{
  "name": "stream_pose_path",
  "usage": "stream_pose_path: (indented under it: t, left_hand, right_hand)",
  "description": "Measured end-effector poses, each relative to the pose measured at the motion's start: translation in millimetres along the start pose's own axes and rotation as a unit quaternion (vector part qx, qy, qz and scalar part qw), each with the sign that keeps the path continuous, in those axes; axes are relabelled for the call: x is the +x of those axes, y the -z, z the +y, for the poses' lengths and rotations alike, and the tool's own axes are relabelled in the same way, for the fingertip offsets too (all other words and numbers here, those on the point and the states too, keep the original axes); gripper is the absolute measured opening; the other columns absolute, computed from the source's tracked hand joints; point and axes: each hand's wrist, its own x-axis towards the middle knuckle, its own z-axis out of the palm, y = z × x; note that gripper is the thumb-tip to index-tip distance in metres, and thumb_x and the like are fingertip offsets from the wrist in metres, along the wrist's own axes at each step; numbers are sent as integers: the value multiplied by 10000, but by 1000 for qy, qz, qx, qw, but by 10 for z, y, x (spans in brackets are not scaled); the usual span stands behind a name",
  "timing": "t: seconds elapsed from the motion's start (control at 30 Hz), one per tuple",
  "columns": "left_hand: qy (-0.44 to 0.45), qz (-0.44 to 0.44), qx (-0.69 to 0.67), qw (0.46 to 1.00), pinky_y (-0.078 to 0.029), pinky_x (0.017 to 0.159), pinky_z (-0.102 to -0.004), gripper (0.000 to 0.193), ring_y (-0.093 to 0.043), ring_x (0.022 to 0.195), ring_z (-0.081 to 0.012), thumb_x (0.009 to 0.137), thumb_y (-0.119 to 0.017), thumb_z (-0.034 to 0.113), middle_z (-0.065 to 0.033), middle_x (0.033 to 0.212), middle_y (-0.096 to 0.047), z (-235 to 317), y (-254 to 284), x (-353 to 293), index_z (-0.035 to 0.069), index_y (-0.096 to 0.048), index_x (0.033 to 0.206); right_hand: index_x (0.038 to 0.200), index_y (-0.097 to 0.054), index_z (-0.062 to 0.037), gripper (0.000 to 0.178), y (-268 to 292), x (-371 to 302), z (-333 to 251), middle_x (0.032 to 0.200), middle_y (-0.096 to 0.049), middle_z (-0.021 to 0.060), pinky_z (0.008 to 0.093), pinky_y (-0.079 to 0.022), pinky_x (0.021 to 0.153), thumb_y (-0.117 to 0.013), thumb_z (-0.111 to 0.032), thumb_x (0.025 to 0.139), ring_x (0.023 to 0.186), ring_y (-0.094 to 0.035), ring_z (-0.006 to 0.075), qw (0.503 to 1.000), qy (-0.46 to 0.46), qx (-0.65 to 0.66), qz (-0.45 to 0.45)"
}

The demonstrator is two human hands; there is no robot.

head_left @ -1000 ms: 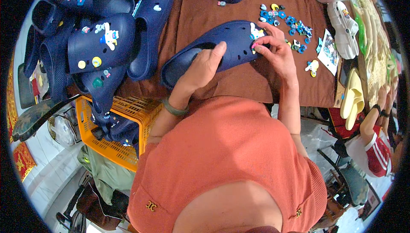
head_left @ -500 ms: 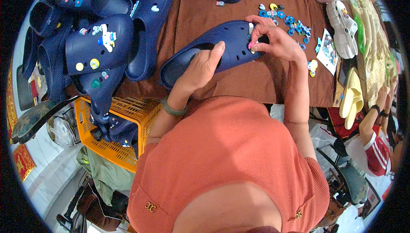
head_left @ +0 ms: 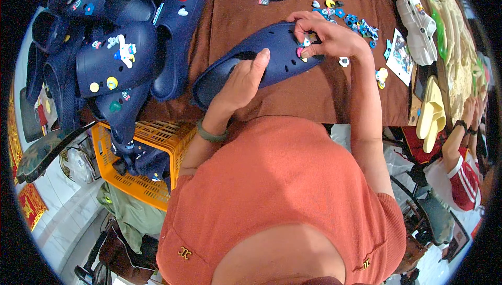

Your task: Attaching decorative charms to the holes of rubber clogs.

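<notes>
A navy clog (head_left: 251, 47) with holes in its upper lies slanted on the brown cloth, toe to the right. My left hand (head_left: 244, 83) grips it by its near side at the opening; the thumb shows, the other fingers are hidden behind the palm and shoe. At the toe, my right hand (head_left: 327, 36) pinches a small shoe charm (head_left: 300, 52), pink and white, against the clog's upper. The fingers partly cover the charm. Several loose charms (head_left: 361, 25), mostly blue, lie just beyond my right hand. A white charm (head_left: 343, 61) rests beside my right wrist.
Navy clogs with charms (head_left: 117, 55) are heaped at the left. An orange crate (head_left: 133, 191) holding more clogs stands below the table edge. At the right are a picture card (head_left: 400, 57), white clogs (head_left: 418, 29) and yellow slippers (head_left: 432, 110). Another person's arms (head_left: 463, 128) show far right.
My right hand has turned and pressed closer over the clog's toe with the charm. The white charm by my wrist has come into view. My left hand keeps its hold.
</notes>
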Motion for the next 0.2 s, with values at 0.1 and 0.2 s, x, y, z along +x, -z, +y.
stream_pose_path:
  t: [0.1,0.2]
  left_hand:
    - [-171,67,100,978,-411,790,-432,501,-556,839,-392,1017,-290,351,-294,870,-560,-201,-46,-20,-88,-500,1137]
    - [-179,30,179,967,-446,721,-487,396,-584,791,-407,958,-393,95,-294,935,-589,-197,-24,-17,-56,-379,1324]
  right_hand:
    - [886,-511,-88,300,63,58,-17,1396,-395,139,393,-279,1054,-756,-194,751,1306,-339,329,999,-11,-12,-38]
    - [897,-504,-91,315,127,120,-50,1437,-339,132,404,-269,1064,-756,-211,753,1321,-308,341,994,-26,-55,-89]
